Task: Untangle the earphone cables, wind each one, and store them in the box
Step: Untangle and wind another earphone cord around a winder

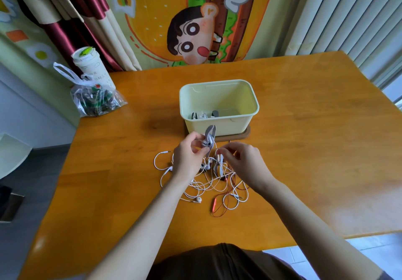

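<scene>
Dark shirt (224, 262); left hand (188, 158) grip pinches grey cable bundle (208, 138), right hand (245, 160) pinches white cables (204, 185), orange table (304, 127), cartoon curtain (191, 29) behind

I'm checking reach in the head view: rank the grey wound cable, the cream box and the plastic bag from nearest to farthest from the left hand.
1. Grey wound cable, held in the left hand.
2. Cream box, just beyond it, mid-table.
3. Plastic bag, far left table edge.

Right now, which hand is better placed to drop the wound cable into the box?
Left. The left hand holds the wound grey bundle just in front of the box, while the right hand pinches a loose strand over the tangle.
</scene>
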